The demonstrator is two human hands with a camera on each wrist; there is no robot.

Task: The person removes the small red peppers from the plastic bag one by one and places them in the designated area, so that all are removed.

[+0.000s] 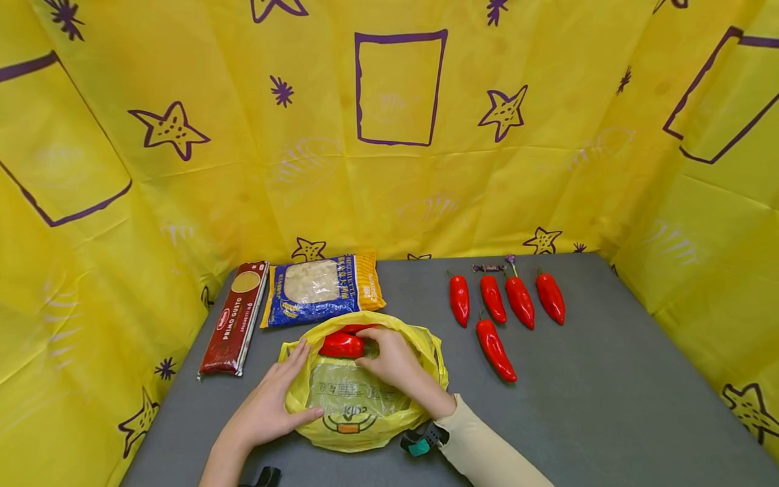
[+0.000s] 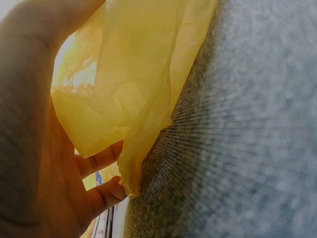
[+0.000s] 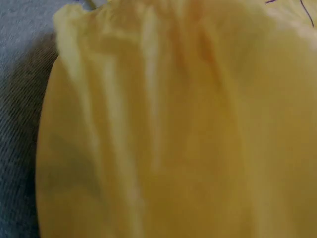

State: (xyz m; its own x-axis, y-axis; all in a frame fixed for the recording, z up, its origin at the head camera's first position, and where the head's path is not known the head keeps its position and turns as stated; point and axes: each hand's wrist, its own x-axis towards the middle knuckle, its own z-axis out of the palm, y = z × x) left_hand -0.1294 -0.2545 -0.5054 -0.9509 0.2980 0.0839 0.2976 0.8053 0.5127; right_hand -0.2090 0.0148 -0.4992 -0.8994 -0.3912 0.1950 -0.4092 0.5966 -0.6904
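Observation:
A yellow plastic bag (image 1: 383, 433) stands with its mouth spread wide on the grey table. My right hand (image 1: 395, 358) reaches inside and pinches a red pepper (image 1: 342, 345) at its stem end. Behind that pepper, part of another red one shows in the bag. My left hand (image 1: 274, 399) lies along the bag's left side, fingers extended near the rim and thumb across the front. The left wrist view has the fingers (image 2: 106, 196) against the bag's outer wall. In the right wrist view, yellow plastic (image 3: 163, 129) hides the right hand.
Several red peppers (image 1: 519, 302) lie on the right of the table (image 1: 608, 406), with a small dark-wrapped item (image 1: 489, 268) behind them. Behind the bag are a blue and yellow pasta packet (image 1: 316, 287) and a red spaghetti pack (image 1: 234, 325). Yellow patterned cloth (image 1: 395, 189) encloses the table.

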